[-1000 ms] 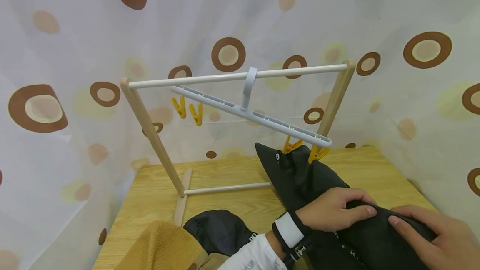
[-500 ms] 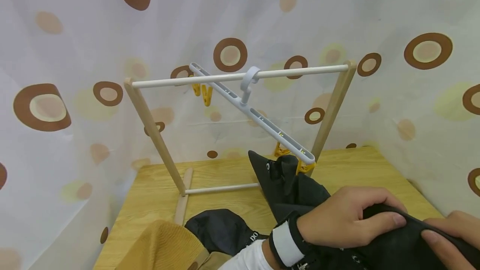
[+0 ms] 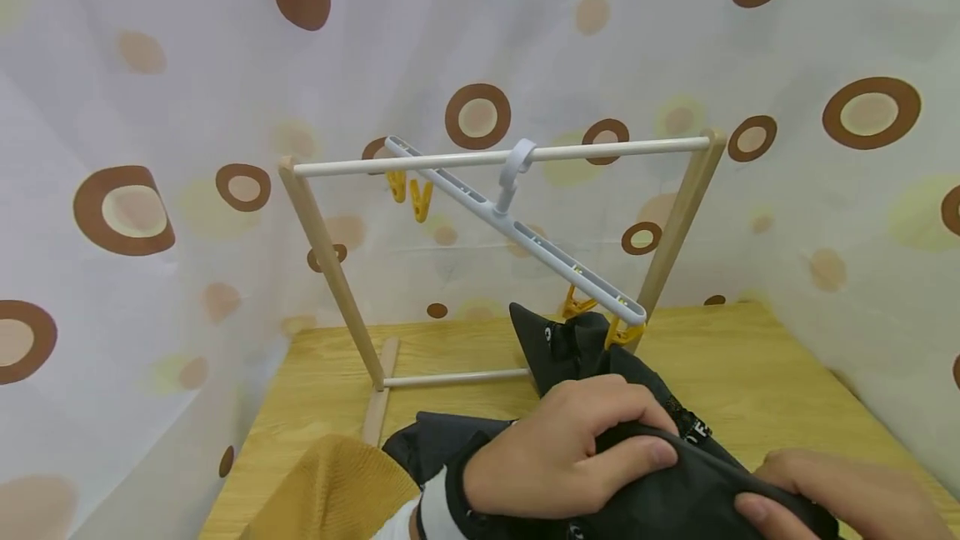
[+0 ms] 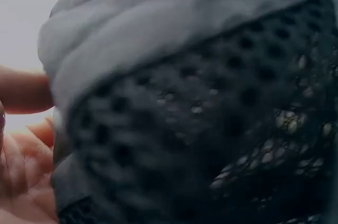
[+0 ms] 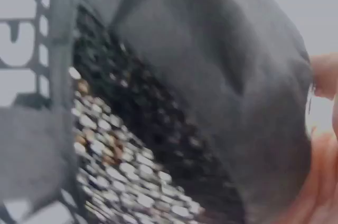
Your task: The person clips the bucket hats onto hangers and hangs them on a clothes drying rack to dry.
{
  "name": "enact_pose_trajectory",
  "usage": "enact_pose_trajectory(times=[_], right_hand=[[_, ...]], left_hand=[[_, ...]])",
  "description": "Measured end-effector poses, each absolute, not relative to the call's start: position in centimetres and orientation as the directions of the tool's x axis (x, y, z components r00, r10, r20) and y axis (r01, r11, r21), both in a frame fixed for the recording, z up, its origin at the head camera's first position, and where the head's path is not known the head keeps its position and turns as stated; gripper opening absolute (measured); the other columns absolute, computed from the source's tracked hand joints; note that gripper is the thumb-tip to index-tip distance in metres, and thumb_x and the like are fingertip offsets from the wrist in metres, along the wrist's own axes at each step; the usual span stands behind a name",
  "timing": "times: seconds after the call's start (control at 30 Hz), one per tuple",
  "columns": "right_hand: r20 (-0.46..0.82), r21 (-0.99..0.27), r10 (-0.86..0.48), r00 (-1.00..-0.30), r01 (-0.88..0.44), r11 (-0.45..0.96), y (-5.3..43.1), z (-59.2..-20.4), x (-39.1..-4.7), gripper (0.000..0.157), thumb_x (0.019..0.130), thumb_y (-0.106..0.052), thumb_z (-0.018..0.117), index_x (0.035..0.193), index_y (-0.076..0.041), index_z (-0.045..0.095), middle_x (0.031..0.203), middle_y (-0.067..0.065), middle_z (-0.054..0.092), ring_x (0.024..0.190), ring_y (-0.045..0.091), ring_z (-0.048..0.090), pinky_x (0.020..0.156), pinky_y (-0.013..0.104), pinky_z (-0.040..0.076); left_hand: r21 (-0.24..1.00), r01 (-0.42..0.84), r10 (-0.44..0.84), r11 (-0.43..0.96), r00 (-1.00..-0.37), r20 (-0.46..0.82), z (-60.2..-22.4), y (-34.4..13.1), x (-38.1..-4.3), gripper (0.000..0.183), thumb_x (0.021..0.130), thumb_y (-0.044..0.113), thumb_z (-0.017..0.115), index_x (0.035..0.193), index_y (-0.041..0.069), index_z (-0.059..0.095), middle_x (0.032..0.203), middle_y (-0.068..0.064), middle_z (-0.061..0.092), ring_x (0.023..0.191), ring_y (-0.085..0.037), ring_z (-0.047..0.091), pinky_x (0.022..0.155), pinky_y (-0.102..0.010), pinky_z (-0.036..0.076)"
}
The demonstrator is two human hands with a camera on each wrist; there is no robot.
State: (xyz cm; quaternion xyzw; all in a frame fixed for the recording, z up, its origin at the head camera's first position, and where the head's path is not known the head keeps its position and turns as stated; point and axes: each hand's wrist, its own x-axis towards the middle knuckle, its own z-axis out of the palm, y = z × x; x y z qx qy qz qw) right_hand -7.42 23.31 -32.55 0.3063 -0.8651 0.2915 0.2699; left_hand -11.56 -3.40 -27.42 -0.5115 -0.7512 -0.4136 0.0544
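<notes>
A black cloth item (image 3: 705, 486) with white-lettered tape is bunched below the grey-white hanger (image 3: 502, 213). Two yellow clips (image 3: 621, 333) at the hanger's near right end meet the cloth's upper part. My left hand (image 3: 573, 448) pinches a folded edge of the cloth between thumb and fingers. To its right, my right hand (image 3: 847, 494) pinches the same edge. Close up in the left wrist view, the cloth shows dark mesh (image 4: 174, 113) under a smooth grey layer. The right wrist view shows mesh too, with the lettered band (image 5: 24, 44) at left.
A wooden rack (image 3: 322, 265) with a white top rod (image 3: 420, 162) carries the tilted hanger. Two more yellow clips (image 3: 422, 200) hang at its far end. Mustard ribbed cloth (image 3: 337, 482) and another dark cloth (image 3: 442, 436) lie at front left on the wooden table (image 3: 787, 398).
The hanger has swung, its clipped end coming nearer. Both hands first shift right along the black cloth, then come back left with it, still pinching the edge. The view has shifted slightly.
</notes>
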Motion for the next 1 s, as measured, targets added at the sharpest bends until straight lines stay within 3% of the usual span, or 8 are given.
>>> enact_pose_trajectory(times=[0.17, 0.33, 0.53, 0.67, 0.77, 0.87, 1.0], right_hand=[[0.672, -0.397, -0.369, -0.642, -0.733, 0.552, 19.2, -33.1, -7.8, 0.050, 0.073, 0.007, 0.079, 0.082, -0.036, 0.055, 0.060, -0.024, 0.040, 0.052, -0.015, 0.037, 0.049, 0.006, 0.026], [0.719, -0.420, -0.368, -0.589, -0.791, 0.445, 15.8, -32.9, -8.5, 0.043, 0.076, 0.009, 0.076, 0.087, -0.030, 0.058, 0.066, -0.019, 0.050, 0.056, -0.011, 0.043, 0.053, 0.009, 0.031], [0.739, -0.457, -0.341, -0.582, -0.804, 0.381, 13.1, -32.5, -9.0, 0.036, 0.080, 0.008, 0.074, 0.089, -0.025, 0.064, 0.073, -0.015, 0.060, 0.063, -0.004, 0.053, 0.058, 0.012, 0.038], [0.690, -0.481, -0.436, -0.577, -0.817, 0.320, 12.9, -32.1, -9.6, 0.036, 0.083, 0.007, 0.071, 0.094, -0.027, 0.063, 0.076, -0.016, 0.059, 0.066, -0.005, 0.053, 0.060, 0.011, 0.039], [0.647, -0.485, -0.514, -0.563, -0.824, 0.292, 13.5, -31.3, -10.2, 0.040, 0.084, 0.008, 0.070, 0.103, -0.026, 0.062, 0.090, -0.016, 0.062, 0.076, -0.003, 0.055, 0.067, 0.013, 0.043], [0.625, -0.485, -0.491, -0.607, -0.795, 0.365, 14.2, -30.9, -10.8, 0.043, 0.085, 0.007, 0.070, 0.113, -0.025, 0.061, 0.104, -0.014, 0.062, 0.086, 0.000, 0.057, 0.074, 0.016, 0.047], [0.563, -0.547, -0.346, -0.751, -0.652, 0.526, 14.2, -31.0, -11.6, 0.041, 0.091, -0.004, 0.069, 0.123, -0.027, 0.059, 0.109, -0.012, 0.063, 0.089, -0.002, 0.060, 0.073, 0.017, 0.050]], left_hand=[[0.579, 0.810, 0.721, 0.093, -0.456, 0.521, -28.2, -6.2, -12.4, 0.011, 0.102, 0.011, 0.054, 0.104, 0.008, 0.065, 0.098, -0.003, 0.065, 0.091, -0.005, 0.055, 0.085, -0.014, 0.048], [0.615, 0.787, 0.738, 0.045, -0.441, 0.511, -28.9, -8.5, -13.2, 0.012, 0.101, 0.006, 0.055, 0.109, 0.005, 0.063, 0.101, -0.008, 0.065, 0.092, -0.009, 0.057, 0.088, -0.020, 0.049], [0.643, 0.766, 0.716, 0.013, -0.456, 0.528, -29.6, -10.1, -13.5, 0.014, 0.098, 0.003, 0.059, 0.110, 0.003, 0.064, 0.101, -0.011, 0.067, 0.092, -0.012, 0.059, 0.089, -0.023, 0.051], [0.621, 0.783, 0.682, 0.015, -0.462, 0.566, -29.3, -11.8, -13.4, 0.009, 0.096, 0.002, 0.061, 0.104, 0.005, 0.066, 0.093, -0.009, 0.066, 0.085, -0.011, 0.058, 0.082, -0.024, 0.051], [0.614, 0.790, 0.660, 0.014, -0.468, 0.588, -29.1, -13.3, -13.2, 0.009, 0.095, 0.000, 0.062, 0.102, 0.005, 0.066, 0.090, -0.009, 0.065, 0.084, -0.012, 0.058, 0.081, -0.026, 0.052], [0.620, 0.784, 0.637, 0.019, -0.487, 0.597, -29.1, -14.9, -13.1, 0.011, 0.095, -0.001, 0.061, 0.102, 0.007, 0.065, 0.090, -0.008, 0.064, 0.084, -0.013, 0.056, 0.080, -0.027, 0.051], [0.620, 0.784, 0.609, 0.007, -0.495, 0.620, -28.9, -17.1, -13.0, 0.016, 0.095, -0.005, 0.059, 0.102, 0.008, 0.065, 0.089, -0.007, 0.063, 0.082, -0.013, 0.056, 0.077, -0.028, 0.050]])
